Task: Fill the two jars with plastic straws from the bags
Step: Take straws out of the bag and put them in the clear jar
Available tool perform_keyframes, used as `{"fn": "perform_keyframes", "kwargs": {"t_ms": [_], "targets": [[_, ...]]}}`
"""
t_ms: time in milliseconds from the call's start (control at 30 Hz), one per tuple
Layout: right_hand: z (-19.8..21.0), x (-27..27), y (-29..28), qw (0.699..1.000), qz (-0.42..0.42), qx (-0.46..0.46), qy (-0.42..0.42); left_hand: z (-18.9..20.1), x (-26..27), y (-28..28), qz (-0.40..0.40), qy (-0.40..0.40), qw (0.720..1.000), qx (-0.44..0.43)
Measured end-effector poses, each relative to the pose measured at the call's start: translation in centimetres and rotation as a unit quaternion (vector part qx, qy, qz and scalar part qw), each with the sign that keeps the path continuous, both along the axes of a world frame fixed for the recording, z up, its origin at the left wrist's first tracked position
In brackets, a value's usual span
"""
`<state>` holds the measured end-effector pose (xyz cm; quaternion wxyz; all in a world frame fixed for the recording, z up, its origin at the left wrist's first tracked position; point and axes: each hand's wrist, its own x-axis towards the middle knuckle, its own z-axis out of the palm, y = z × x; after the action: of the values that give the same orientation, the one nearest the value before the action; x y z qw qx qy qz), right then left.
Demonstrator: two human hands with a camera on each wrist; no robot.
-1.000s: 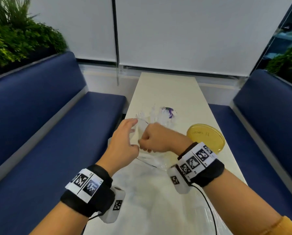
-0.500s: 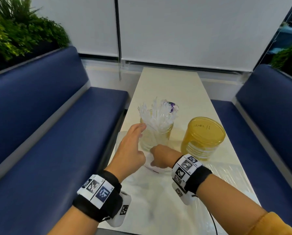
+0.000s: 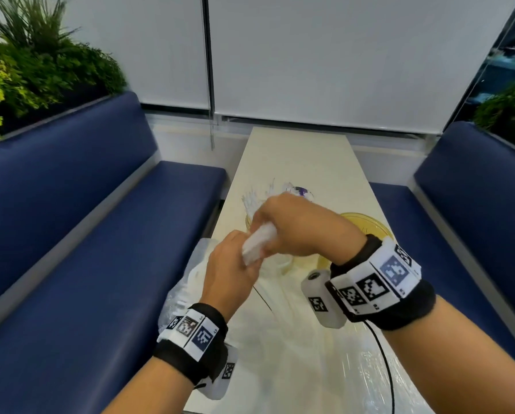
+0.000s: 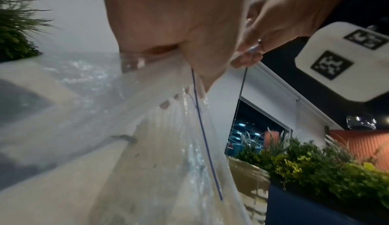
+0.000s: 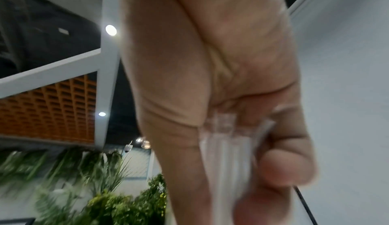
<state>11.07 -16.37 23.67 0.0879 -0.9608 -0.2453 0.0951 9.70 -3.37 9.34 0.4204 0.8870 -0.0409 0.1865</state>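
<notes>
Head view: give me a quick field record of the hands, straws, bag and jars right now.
right hand: grips a bundle of clear straws, raised above the table
left hand: holds the lower end of the same bundle, at the mouth of the plastic bag
clear jar: already holds straws, mostly hidden behind the hands
yellow jar: to the right of the clear jar, partly hidden by the right wrist; contents cannot be told
bundle: not yet in a jar

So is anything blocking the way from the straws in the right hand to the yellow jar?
Nothing visible stands between them. The right hand grips a bundle of straws above the table; the yellow jar sits just beyond its wrist, open-topped, partly hidden by the hand itself.
</notes>
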Motion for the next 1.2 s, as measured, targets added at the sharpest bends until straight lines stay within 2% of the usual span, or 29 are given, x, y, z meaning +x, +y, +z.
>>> {"fn": "perform_keyframes", "kwargs": {"t_ms": [100,167,233,300,367,467,533,567,667,733,800,933,1133,1200], "targets": [[-1.1,1.0,-0.7,0.976,-0.04,0.213,0.0,0.5,0.6,0.3,0.05,0.021,0.996,-0.064],[-2.8,1.2,-0.5,0.941,-0.051,0.334,0.01,0.7,0.9,0.8,0.059,0.019,0.995,-0.073],[-4.5,1.1,0.1,0.892,-0.073,0.446,-0.002,0.7,0.9,1.0,0.058,0.02,0.996,-0.061],[-5.8,0.9,1.1,0.85,-0.087,0.519,-0.029,0.5,0.7,1.1,0.051,0.029,0.996,-0.064],[-6.9,0.5,2.5,0.825,-0.082,0.557,-0.049,0.2,0.7,1.0,0.043,0.036,0.996,-0.074],[-8.3,0.1,4.5,0.766,-0.1,0.634,-0.044,0.2,0.6,0.7,0.015,0.03,0.995,-0.093],[-9.0,0.2,5.3,0.731,-0.134,0.669,-0.016,0.3,0.5,0.8,0.007,0.022,0.993,-0.113],[-9.2,0.3,5.5,0.725,-0.151,0.671,0.013,0.4,0.5,0.9,0.008,0.019,0.993,-0.119],[-9.0,0.2,6.0,0.736,-0.17,0.649,0.092,0.5,0.3,1.1,0.02,0.023,0.992,-0.126],[-8.5,0.3,6.4,0.748,-0.172,0.634,0.094,0.6,0.4,1.3,0.025,0.029,0.991,-0.128],[-7.0,1.0,6.5,0.743,-0.173,0.643,0.07,0.8,0.4,1.6,0.026,0.037,0.992,-0.117],[-2.1,3.6,5.2,0.721,-0.128,0.681,0.013,0.9,0.8,2.4,0.044,0.055,0.997,-0.04],[4.5,8.5,1.4,0.636,-0.097,0.763,-0.061,0.2,0.8,4.2,0.037,0.061,0.993,-0.09],[4.8,10.0,0.5,0.631,-0.1,0.761,-0.112,0.2,0.9,4.7,0.043,0.058,0.993,-0.089]]}}
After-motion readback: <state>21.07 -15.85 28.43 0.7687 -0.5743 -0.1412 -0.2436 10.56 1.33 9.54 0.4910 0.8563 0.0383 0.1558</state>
